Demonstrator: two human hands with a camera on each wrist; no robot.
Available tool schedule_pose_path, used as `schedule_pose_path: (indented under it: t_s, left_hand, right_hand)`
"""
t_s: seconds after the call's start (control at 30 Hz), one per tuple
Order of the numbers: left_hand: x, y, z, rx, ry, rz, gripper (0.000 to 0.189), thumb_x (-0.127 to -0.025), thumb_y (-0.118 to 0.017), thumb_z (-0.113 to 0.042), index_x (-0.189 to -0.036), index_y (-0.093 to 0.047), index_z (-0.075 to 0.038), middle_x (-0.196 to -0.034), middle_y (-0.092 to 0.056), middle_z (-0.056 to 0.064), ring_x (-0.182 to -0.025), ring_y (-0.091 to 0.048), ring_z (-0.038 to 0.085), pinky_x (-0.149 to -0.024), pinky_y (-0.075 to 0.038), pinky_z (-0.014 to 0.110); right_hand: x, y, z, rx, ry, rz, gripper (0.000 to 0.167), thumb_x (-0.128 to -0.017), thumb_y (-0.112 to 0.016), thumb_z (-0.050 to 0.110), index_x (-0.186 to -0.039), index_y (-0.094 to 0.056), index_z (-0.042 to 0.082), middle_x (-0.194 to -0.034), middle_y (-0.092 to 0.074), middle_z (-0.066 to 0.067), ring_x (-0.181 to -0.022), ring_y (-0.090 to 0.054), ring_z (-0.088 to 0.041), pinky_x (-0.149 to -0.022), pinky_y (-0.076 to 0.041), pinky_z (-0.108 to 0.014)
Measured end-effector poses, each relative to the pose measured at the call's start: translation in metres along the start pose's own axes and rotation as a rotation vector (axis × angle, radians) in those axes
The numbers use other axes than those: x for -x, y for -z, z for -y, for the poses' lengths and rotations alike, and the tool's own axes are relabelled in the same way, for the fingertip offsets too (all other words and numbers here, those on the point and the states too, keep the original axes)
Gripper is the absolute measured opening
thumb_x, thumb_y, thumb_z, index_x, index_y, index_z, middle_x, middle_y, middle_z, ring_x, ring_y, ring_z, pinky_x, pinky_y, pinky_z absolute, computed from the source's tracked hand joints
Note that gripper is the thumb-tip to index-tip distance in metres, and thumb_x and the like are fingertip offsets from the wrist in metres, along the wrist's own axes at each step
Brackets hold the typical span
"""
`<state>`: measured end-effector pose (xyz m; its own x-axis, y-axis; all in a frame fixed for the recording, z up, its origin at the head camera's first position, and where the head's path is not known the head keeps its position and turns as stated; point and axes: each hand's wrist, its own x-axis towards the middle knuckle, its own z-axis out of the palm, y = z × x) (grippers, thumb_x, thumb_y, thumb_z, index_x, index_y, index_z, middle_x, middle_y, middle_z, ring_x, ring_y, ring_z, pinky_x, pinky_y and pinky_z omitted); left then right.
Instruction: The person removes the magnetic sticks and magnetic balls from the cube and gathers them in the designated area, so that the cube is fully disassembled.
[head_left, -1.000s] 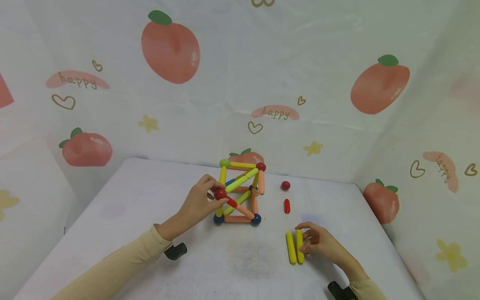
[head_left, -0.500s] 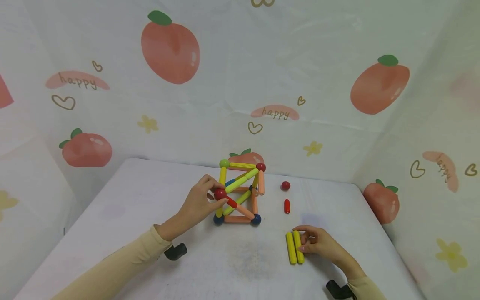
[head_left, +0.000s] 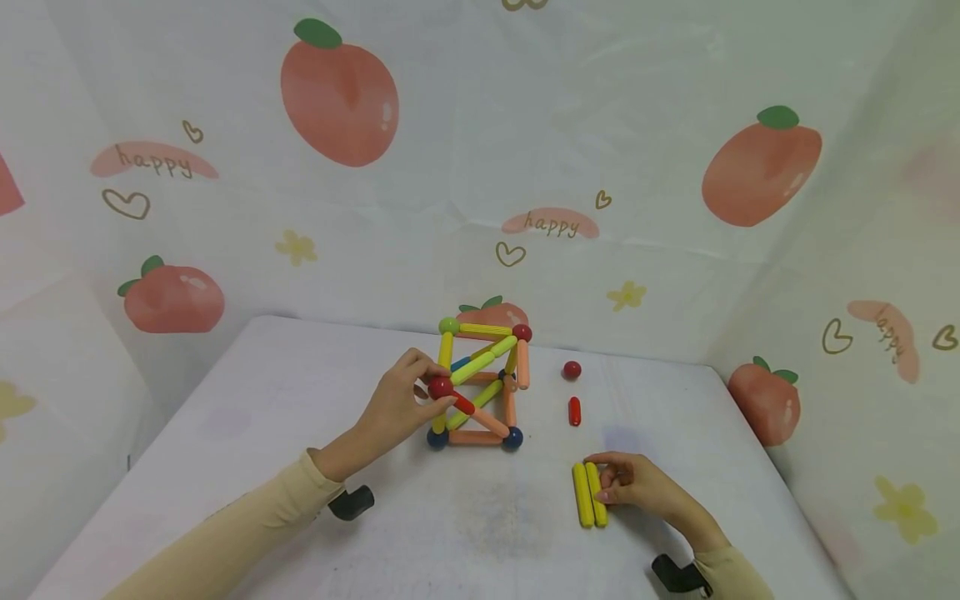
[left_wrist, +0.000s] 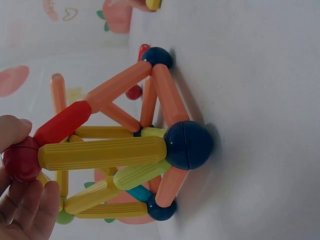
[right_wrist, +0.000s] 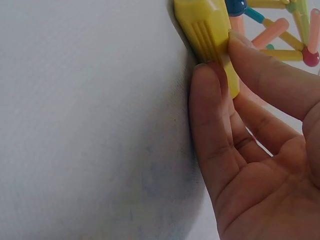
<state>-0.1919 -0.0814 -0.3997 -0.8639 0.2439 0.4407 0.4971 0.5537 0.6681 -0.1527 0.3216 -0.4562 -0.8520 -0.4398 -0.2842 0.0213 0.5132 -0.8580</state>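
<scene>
A frame of coloured magnetic sticks and balls stands on the table, with navy balls (head_left: 512, 438) at its lower corners. My left hand (head_left: 393, 400) pinches the red ball (left_wrist: 22, 163) at its upper near-left corner between thumb and fingers. From that ball a ribbed yellow stick (left_wrist: 102, 153) runs down to a navy ball, and a short red stick (left_wrist: 64, 121) joins a peach one. Over on the right, my right hand (head_left: 641, 487) grips the right-hand one of two yellow sticks (head_left: 592, 483), thumb and fingers along its side. The other yellow stick (head_left: 582, 500) lies alongside it.
A loose red ball (head_left: 572, 370) and a short red stick (head_left: 574, 411) lie on the white table (head_left: 420, 542), right of the frame. A peach stick (head_left: 523, 364) hangs from the frame's far red ball (head_left: 522, 333). Printed cloth (head_left: 420, 208) hangs behind.
My right hand has shifted slightly left, drawing its yellow stick against the other one, so the gap between them has narrowed. The left hand and the frame stay put.
</scene>
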Motion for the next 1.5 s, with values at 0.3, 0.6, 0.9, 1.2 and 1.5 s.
schedule_pose_path:
  t_s: [0.3, 0.6, 0.9, 1.2, 1.5]
  left_hand:
    - [0.0, 0.001, -0.001, 0.01, -0.001, 0.002, 0.033, -0.078, -0.084, -0.016, -0.106, -0.069, -0.006, -0.101, -0.056, 0.004, -0.087, -0.059, 0.013, -0.071, -0.058, 0.023]
    - [-0.001, 0.001, -0.003, 0.009, 0.006, 0.006, 0.033, -0.079, -0.084, -0.015, -0.106, -0.069, -0.006, -0.102, -0.056, 0.004, -0.088, -0.059, 0.015, -0.072, -0.06, 0.03]
    - [-0.002, 0.0, -0.004, 0.008, -0.016, -0.005, 0.035, -0.077, -0.085, -0.014, -0.106, -0.069, -0.006, -0.101, -0.057, 0.005, -0.087, -0.059, 0.014, -0.071, -0.06, 0.03]
    - [-0.001, 0.001, -0.001, 0.024, -0.029, -0.016, 0.034, -0.077, -0.085, -0.013, -0.105, -0.069, -0.006, -0.1, -0.057, 0.005, -0.085, -0.06, 0.014, -0.07, -0.059, 0.03]
    - [0.0, 0.0, 0.0, 0.014, -0.02, -0.01, 0.034, -0.077, -0.085, -0.015, -0.106, -0.069, -0.006, -0.1, -0.057, 0.005, -0.086, -0.059, 0.013, -0.07, -0.058, 0.024]
  right_hand:
    - [-0.002, 0.0, -0.001, -0.006, -0.006, 0.0, 0.055, -0.088, -0.073, 0.01, -0.134, -0.051, -0.009, -0.089, -0.055, -0.006, -0.077, -0.056, -0.009, -0.067, -0.053, -0.02]
    - [-0.003, 0.001, -0.002, -0.011, 0.015, 0.013, 0.056, -0.088, -0.073, 0.01, -0.134, -0.05, -0.011, -0.088, -0.055, -0.004, -0.076, -0.058, -0.007, -0.068, -0.054, -0.019]
    - [-0.001, 0.006, 0.001, 0.059, 0.005, -0.005, 0.056, -0.09, -0.071, 0.016, -0.136, -0.049, -0.007, -0.086, -0.06, -0.004, -0.073, -0.059, -0.009, -0.066, -0.055, -0.022]
    - [-0.027, 0.022, 0.056, 0.003, 0.018, -0.284, 0.047, -0.101, -0.058, 0.027, -0.137, -0.051, -0.001, -0.107, -0.066, -0.026, -0.089, -0.069, -0.028, -0.08, -0.06, -0.031]
    - [-0.095, 0.008, 0.127, -0.119, -0.051, -0.309, 0.055, -0.102, -0.051, 0.041, -0.138, -0.051, -0.002, -0.129, -0.063, -0.025, -0.109, -0.069, -0.031, -0.097, -0.055, -0.04]
